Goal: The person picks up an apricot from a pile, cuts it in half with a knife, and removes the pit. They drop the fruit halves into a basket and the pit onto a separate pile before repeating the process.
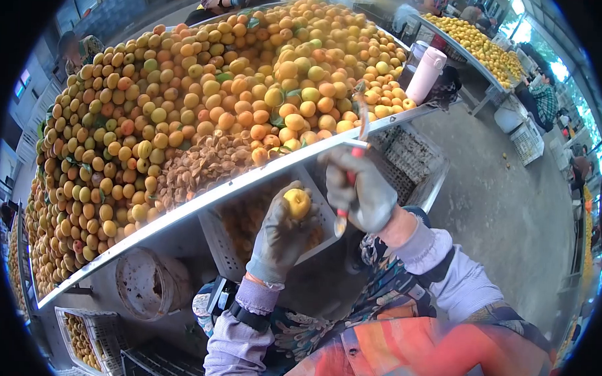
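My left hand (279,237), in a grey glove, is closed around a yellow apricot (297,203), whose top shows a small dimple. To the right and a little higher, my gloved right hand (364,193) grips a tool with a red handle (352,178). A small metal tip pokes out below that fist, and a thin curved part, blurred, rises above it. The tool and the apricot are apart. Under both hands stands a white plastic crate (221,246) with orange-brown pieces inside. A heap of brown apricot pits (202,166) lies on the table just beyond.
Apricots (205,85) are piled high on the table, behind its white metal edge (180,220). A pink bottle (426,74) stands at the right corner. Below are a dirty white bucket (148,285) and another crate (421,159). Other people work at tables farther off.
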`<state>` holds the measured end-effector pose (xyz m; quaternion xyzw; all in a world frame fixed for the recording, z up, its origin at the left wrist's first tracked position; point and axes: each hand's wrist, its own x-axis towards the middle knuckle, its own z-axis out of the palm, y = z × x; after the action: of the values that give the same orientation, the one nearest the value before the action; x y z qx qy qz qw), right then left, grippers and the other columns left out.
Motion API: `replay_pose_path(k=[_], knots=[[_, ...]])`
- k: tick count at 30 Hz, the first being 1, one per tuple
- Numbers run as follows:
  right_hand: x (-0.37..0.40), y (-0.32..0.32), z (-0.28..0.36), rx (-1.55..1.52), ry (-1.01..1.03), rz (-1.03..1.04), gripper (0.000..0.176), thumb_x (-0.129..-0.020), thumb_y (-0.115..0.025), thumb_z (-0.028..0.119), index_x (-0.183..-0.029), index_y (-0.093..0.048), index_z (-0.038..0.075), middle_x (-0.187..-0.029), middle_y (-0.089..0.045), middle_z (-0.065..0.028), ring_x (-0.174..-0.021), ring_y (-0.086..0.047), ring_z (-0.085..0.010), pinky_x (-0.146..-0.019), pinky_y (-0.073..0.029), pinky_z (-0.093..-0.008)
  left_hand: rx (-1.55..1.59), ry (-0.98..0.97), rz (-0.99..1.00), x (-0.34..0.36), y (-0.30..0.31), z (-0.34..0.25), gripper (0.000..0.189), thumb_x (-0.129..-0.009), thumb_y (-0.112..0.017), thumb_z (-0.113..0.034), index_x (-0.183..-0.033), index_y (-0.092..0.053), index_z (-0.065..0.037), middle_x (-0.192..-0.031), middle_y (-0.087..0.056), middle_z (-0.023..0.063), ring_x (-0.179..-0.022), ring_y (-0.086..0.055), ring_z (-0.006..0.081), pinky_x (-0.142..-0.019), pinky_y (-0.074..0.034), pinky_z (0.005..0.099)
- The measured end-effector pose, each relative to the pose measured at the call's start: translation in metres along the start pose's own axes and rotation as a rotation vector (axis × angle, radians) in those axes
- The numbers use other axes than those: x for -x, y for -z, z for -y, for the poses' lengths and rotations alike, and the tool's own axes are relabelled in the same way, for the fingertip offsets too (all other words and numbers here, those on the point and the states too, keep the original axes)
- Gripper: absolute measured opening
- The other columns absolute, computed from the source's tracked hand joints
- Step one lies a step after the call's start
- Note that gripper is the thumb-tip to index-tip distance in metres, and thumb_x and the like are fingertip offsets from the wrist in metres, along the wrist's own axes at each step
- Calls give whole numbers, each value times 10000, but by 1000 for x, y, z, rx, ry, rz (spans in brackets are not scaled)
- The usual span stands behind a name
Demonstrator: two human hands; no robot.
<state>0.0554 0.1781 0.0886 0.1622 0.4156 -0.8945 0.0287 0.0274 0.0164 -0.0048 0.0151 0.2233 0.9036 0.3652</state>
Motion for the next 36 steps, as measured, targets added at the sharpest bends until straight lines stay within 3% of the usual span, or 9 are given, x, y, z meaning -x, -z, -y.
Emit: replay_pose_path(k=[3,8,10,15,18,20,27,30,36], knots=[[15,3,-5,476,-106,-2,166,-906,-604,255,-936,-575,95,-622,-456,42,-412,-355,-27,-367,-272,-189,28,-10,39,0,7,-2,562,-890,-648,-299,-1346,-424,-59,-1213,-543,95,-1113,-542,218,-997,-434,349],[22,9,-14,604,6,27,197,-892,-630,296,-936,-572,113,-639,-505,36,-430,-404,-10,-382,-320,-167,-16,-54,3,-1,2,-7,547,-893,-642,-228,-1356,-404,-60,-1227,-527,99,-1141,-531,227,-1003,-426,344],[21,12,-16,773,-149,77,443,-877,-637,278,-1234,-522,42,-673,-522,7,-530,-478,-49,-420,-360,-197,-42,-76,13,0,-2,-8,553,-889,-647,-225,-1357,-402,-61,-1228,-525,104,-1144,-529,230,-999,-425,345],[20,26,-29,838,-254,93,459,-874,-651,274,-1237,-516,27,-685,-524,1,-549,-494,-60,-408,-364,-218,-167,-92,107,0,-2,-13,610,-856,-694,-208,-1361,-390,-52,-1223,-523,120,-1118,-533,226,-982,-436,367],[14,34,-41,810,-304,110,418,-873,-650,265,-1191,-529,23,-690,-524,2,-559,-497,-64,-434,-379,-228,-212,-120,58,1,-2,-11,641,-840,-715,-202,-1365,-380,-52,-1213,-532,121,-1108,-535,224,-966,-443,363],[9,39,-52,791,-119,139,190,-880,-625,244,-967,-594,78,-651,-537,32,-521,-469,-35,-454,-369,-198,-261,-131,65,0,1,-11,650,-837,-719,-205,-1368,-376,-54,-1209,-535,121,-1108,-535,224,-967,-443,363],[5,40,-47,982,-141,128,242,-847,-627,206,-1015,-570,42,-671,-549,-20,-577,-524,-97,-527,-433,-263,-226,-125,72,-4,6,-6,683,-829,-732,-223,-1375,-366,-37,-1209,-540,123,-1113,-538,211,-969,-449,348],[12,27,-38,999,-348,30,214,-843,-598,196,-982,-573,35,-673,-571,-44,-586,-558,-132,-552,-458,-291,-257,-100,46,1,-5,-9,698,-831,-733,-253,-1379,-365,-26,-1216,-545,125,-1105,-550,203,-966,-458,329],[1,43,-51,1281,-77,123,171,-861,-591,198,-932,-600,42,-611,-539,-16,-530,-514,-100,-506,-417,-270,-451,-223,167,-7,7,-5,699,-845,-719,-273,-1385,-359,-10,-1221,-568,129,-1048,-596,200,-906,-500,303]])
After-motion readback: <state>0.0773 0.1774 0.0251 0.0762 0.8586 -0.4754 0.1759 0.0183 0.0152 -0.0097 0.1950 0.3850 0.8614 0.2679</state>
